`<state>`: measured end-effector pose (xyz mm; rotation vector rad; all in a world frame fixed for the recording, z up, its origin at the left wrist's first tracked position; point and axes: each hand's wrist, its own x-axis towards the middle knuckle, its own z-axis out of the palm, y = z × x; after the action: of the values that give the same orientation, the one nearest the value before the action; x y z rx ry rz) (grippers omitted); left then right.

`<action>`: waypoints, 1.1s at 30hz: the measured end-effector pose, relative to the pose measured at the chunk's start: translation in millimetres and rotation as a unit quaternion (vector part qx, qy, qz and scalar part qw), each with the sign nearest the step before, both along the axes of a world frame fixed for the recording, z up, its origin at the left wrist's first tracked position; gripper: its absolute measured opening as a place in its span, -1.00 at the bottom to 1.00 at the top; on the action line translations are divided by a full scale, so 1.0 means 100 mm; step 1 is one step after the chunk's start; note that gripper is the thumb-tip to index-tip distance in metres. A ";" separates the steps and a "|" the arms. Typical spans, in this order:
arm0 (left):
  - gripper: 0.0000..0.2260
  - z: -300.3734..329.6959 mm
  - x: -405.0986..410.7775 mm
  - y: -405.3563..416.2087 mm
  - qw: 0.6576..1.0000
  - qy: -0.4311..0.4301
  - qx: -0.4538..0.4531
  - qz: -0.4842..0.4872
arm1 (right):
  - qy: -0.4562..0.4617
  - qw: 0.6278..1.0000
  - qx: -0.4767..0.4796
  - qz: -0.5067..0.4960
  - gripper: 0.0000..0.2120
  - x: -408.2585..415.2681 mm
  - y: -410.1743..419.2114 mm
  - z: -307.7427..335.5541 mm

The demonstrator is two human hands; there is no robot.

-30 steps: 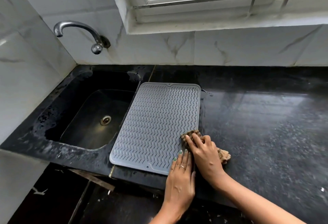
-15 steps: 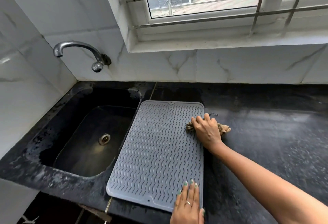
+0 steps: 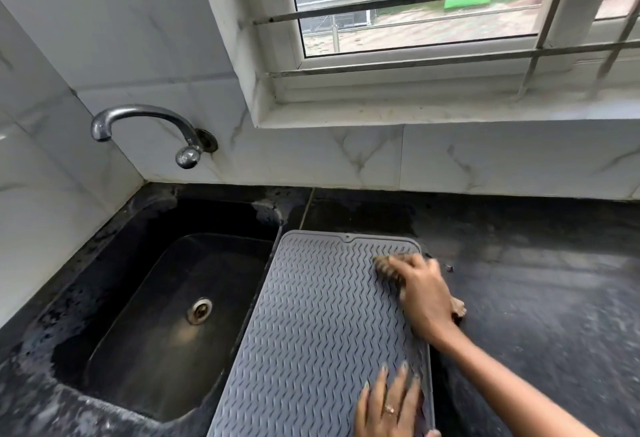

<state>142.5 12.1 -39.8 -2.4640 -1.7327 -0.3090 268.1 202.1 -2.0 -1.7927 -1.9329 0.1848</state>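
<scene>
While the right hand bunches its fingers over a brown cloth, pressing it on the far corner of the grey ridged mat, which lies just right of the sink, the left hand lies flat on the mat's near corner, fingers straight and slightly spread; motion blurs the cloth

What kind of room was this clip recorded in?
Most likely a home kitchen: a dark sink with a wall tap, set in a black stone counter, plus a grey ridged drying mat being wiped with a cloth.
</scene>
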 end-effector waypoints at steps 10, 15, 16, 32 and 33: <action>-0.58 0.11 0.28 0.43 0.977 -0.134 -0.165 0.030 | 0.017 0.999 -0.011 -0.034 -0.63 -0.07 0.92 0.11; -0.54 0.30 -0.39 1.07 0.946 -0.287 -0.071 0.135 | 0.112 0.992 0.022 0.061 -0.69 -0.64 1.11 0.30; -0.51 0.33 -0.56 1.30 0.945 -0.267 -0.050 0.183 | 0.101 0.989 0.021 0.106 -0.65 -0.82 1.11 0.32; -0.42 0.18 -1.06 1.94 0.947 -0.111 -0.143 0.263 | -0.328 0.905 -0.033 0.267 -0.76 -0.48 1.15 0.39; -0.42 0.18 -1.06 1.95 0.948 -0.113 -0.143 0.262 | -0.350 0.901 -0.039 0.253 -0.77 -0.28 1.13 0.42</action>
<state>36.5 206.6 -21.5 -2.0725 -2.6041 -0.3065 239.8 315.3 40.3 -1.4678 -2.9205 -0.2585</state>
